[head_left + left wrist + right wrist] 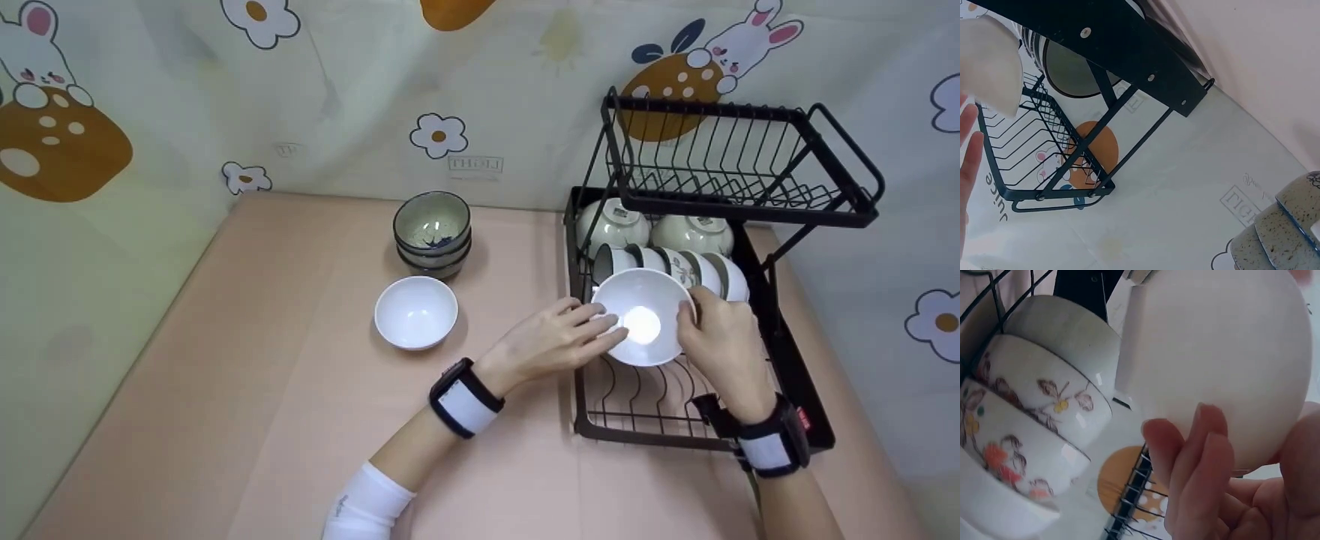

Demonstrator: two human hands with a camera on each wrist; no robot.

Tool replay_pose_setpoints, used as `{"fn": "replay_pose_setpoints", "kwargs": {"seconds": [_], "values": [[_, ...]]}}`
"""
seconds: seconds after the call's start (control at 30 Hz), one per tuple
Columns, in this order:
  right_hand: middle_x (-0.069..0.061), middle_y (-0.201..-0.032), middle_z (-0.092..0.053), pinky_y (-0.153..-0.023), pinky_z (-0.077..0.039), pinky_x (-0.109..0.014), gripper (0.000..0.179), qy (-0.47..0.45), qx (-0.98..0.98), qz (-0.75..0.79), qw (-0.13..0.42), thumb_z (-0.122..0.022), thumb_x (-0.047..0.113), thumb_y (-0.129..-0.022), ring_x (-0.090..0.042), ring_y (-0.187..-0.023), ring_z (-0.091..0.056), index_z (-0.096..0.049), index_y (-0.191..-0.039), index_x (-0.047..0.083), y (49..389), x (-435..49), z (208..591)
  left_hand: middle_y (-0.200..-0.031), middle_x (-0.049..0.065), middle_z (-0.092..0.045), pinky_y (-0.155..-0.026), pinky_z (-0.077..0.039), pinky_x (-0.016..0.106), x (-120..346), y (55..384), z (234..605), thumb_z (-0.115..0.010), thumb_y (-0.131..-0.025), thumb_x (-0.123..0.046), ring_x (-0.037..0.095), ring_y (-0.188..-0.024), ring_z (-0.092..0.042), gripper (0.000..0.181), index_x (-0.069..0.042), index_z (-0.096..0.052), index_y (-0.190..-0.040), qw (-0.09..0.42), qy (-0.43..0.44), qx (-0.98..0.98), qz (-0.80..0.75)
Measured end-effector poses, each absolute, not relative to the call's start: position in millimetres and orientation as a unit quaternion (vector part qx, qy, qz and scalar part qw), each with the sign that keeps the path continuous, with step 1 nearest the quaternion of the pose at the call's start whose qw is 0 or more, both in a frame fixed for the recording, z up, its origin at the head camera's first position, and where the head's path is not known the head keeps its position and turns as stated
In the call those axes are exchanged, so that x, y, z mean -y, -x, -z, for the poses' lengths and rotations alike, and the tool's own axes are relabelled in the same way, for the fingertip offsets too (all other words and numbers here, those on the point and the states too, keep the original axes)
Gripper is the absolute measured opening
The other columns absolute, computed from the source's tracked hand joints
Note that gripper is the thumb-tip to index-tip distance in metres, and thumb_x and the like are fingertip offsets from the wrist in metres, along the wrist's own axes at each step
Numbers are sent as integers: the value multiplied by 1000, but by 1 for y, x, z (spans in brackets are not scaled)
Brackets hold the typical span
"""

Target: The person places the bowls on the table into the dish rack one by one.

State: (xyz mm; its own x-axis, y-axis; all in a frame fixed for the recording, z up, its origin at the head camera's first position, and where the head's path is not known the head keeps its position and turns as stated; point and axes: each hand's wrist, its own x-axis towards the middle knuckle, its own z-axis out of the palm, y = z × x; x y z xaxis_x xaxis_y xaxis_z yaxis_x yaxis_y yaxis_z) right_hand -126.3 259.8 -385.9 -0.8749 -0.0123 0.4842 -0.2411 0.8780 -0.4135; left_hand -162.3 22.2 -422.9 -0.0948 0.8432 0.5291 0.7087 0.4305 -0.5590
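A white bowl [635,292] is held over the lower tier of a black dish rack [651,442], its inside facing the head camera. My right hand [724,345] grips it by the right rim, thumb on the inside and fingers curled behind against the outer wall, as the right wrist view shows. On the bowl's left side my left hand [551,337] reaches in with straight, spread fingers, the fingertips right at the rim. Behind the held bowl, several bowls [1044,394] stand on edge in a row, some with a floral print.
Two pale bowls [615,225] lie upside down at the rack's back, beneath the raised upper tier [750,202]. Left of the rack, a white bowl [416,313] sits upright on the table [300,360], in front of a stack of grey-green bowls [433,225]. A patterned cloth hangs behind.
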Motion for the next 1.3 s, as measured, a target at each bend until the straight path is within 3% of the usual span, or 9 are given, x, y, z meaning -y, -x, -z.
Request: {"fn": "replay_pose_setpoints", "kwargs": {"seconds": [0.1,0.2,0.43,0.57,0.67,0.77,0.9,1.13,1.3], "values": [[-33,-68,-66,-48,-51,-63,20,-58,940,-216,257,-59,0,-91,-55,-58,-64,-69,-100,-15,123,-261,385,-118,-6,-69,-92,-54,20,-21,163,423,-58,-104,-18,9,-111,-64,24,-21,-62,-127,406,514,750,-94],[-28,-60,-62,-43,-48,-61,19,-61,938,-188,285,-59,0,-91,-51,-50,-60,-69,-99,-14,121,-263,384,-113,-7,-68,-88,-54,20,-20,164,422,-60,-103,-20,9,-104,-64,16,-21,-62,-119,395,507,760,-97],[-15,-45,-46,-33,-35,-49,9,-82,922,-112,363,-57,-4,-84,-38,-36,-45,-60,-79,-10,117,-262,387,-107,-10,-72,-83,-53,19,-19,167,428,-69,-92,-6,8,-99,-64,29,-24,-65,-115,352,511,778,-101],[-12,-43,-39,-31,-30,-48,12,-81,915,-83,387,-54,-4,-81,-36,-34,-40,-54,-70,-7,115,-259,388,-111,-13,-73,-83,-53,19,-19,166,430,-68,-93,-6,7,-104,-64,32,-27,-68,-117,308,507,797,-114],[-15,-42,-39,-31,-30,-49,12,-80,914,-71,391,-52,-3,-81,-38,-34,-41,-53,-69,-6,113,-256,388,-116,-15,-73,-84,-52,20,-21,165,432,-69,-94,-12,6,-106,-64,29,-31,-71,-116,270,506,809,-126],[-19,-43,-44,-30,-30,-49,14,-89,913,-61,394,-52,-2,-81,-39,-33,-41,-64,-80,-10,112,-253,390,-115,-17,-74,-85,-51,20,-23,164,434,-69,-95,-17,4,-105,-64,27,-35,-75,-114,242,505,817,-141],[-18,-45,-48,-30,-29,-44,30,-111,910,-41,397,-51,-3,-80,-32,-32,-37,-73,-99,-8,111,-249,393,-108,-19,-74,-85,-53,20,-25,163,435,-69,-96,-15,3,-98,-64,27,-37,-77,-109,236,499,821,-144],[-15,-44,-48,-31,-28,-35,25,-139,927,3,350,-55,-7,-78,-24,-33,-35,-71,-97,-12,106,-240,396,-106,-18,-74,-85,-54,19,-25,162,435,-69,-95,-13,2,-96,-64,28,-37,-78,-106,249,498,819,-139],[-11,-45,-48,-32,-29,-32,30,-149,931,53,330,-61,-10,-70,-23,-34,-38,-72,-98,-12,104,-234,402,-108,-17,-74,-85,-54,19,-25,162,433,-71,-94,-15,2,-98,-65,27,-37,-78,-108,243,500,819,-140]]}}
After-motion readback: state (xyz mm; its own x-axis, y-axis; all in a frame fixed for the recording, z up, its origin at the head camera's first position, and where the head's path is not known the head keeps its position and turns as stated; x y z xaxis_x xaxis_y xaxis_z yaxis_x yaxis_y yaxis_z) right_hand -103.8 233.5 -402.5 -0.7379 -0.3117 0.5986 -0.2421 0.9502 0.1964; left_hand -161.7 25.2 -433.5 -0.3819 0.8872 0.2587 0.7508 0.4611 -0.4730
